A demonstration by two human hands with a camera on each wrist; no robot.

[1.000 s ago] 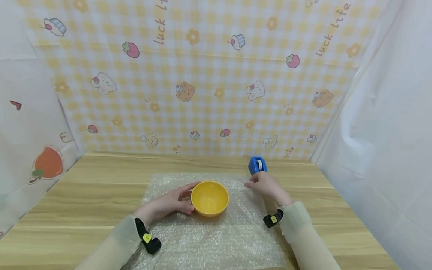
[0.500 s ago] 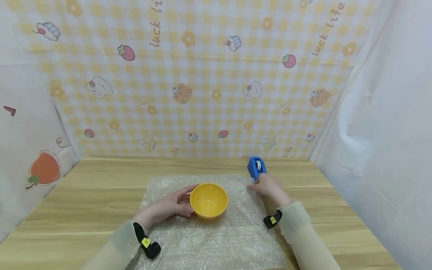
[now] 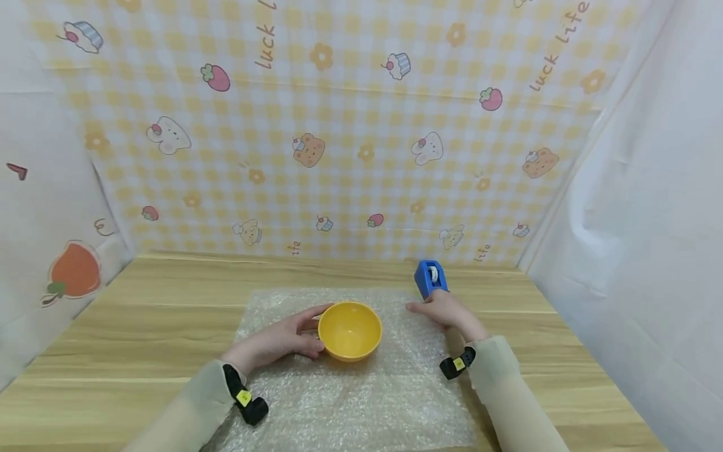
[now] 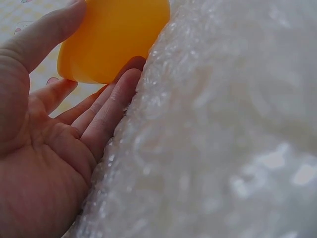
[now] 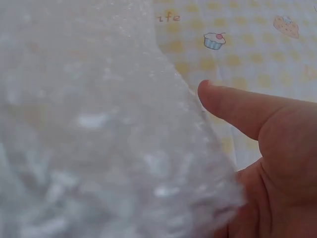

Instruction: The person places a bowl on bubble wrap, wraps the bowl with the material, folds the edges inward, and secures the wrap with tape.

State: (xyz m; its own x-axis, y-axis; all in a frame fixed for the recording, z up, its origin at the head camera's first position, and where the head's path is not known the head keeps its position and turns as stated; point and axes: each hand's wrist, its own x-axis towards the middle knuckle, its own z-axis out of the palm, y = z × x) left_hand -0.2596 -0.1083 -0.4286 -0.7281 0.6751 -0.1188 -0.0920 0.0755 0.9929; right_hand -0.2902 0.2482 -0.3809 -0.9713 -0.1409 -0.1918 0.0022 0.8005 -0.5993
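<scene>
A yellow bowl (image 3: 350, 331) stands upright on a sheet of bubble wrap (image 3: 367, 402). My left hand (image 3: 288, 336) holds the bowl's left side, thumb on the near side and fingertips around the far side and low down, as the bowl in the left wrist view (image 4: 111, 42) shows. My right hand (image 3: 449, 311) is at the sheet's upper right edge, just in front of a blue tape dispenser (image 3: 425, 281). In the right wrist view the thumb (image 5: 237, 106) sticks out straight beside the bubble wrap (image 5: 124, 148); the other fingers are hidden behind the wrap.
The wooden table (image 3: 152, 326) extends on both sides of the sheet. Behind it hangs a yellow checked cloth (image 3: 361, 125) with cartoon prints. White cloth (image 3: 627, 251) walls off the right side, and a printed white one the left.
My right hand shifts slightly at the sheet's edge near the tape dispenser, and its thumb stretches back out to the left. The left hand and the bowl stay in place; the head view tilts a little.
</scene>
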